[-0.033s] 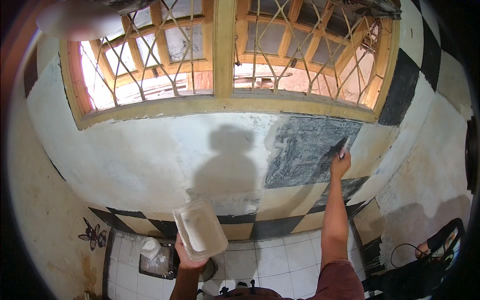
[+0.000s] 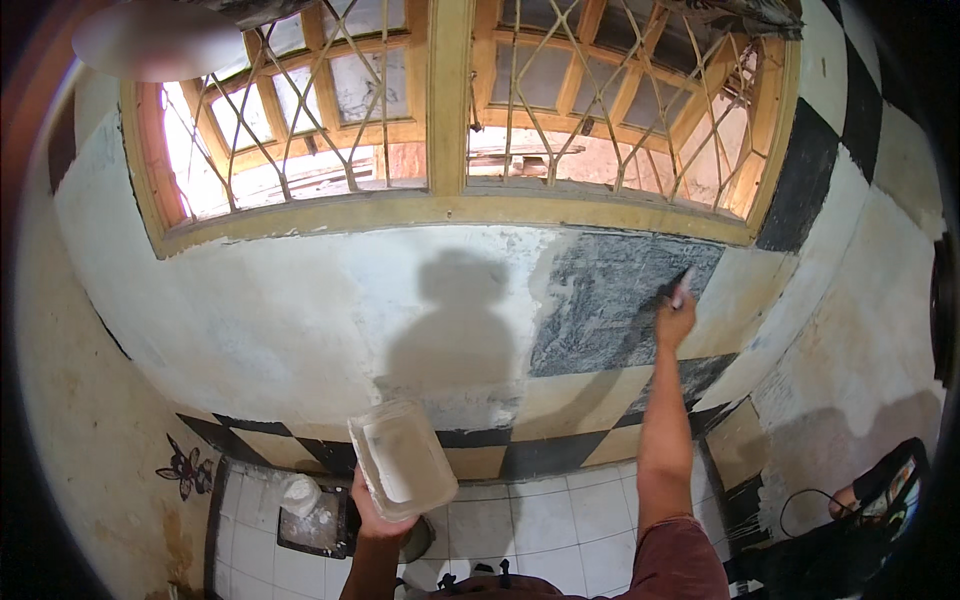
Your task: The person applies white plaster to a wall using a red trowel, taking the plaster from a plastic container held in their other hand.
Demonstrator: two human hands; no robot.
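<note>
My left hand (image 2: 380, 515) grips a pale rectangular plastic tub (image 2: 437, 492) from its lower left side. White paste (image 2: 392, 462) lies inside it. My right arm reaches up to the wall, where my right hand (image 2: 676, 322) is closed round a slim hand tool (image 2: 683, 288) with a light-coloured end. Its exact kind is too small to make out. The tool is at the right part of a dark grey square (image 2: 610, 300) with whitish streaks, below the window. To the left spreads a white-coated stretch of wall (image 2: 270, 300), with my shadow on it.
A yellow-framed window (image 2: 445, 208) with a lattice grille runs above. A dark tray (image 2: 315, 530) holding a white lump (image 2: 300, 494) stands on the tiled floor (image 2: 480, 525) at lower left. At lower right are a dark object (image 2: 830, 560) and a cable (image 2: 800, 492).
My right hand has shifted slightly left and down with the tool, along the dark square. The tub in my left hand has barely moved.
</note>
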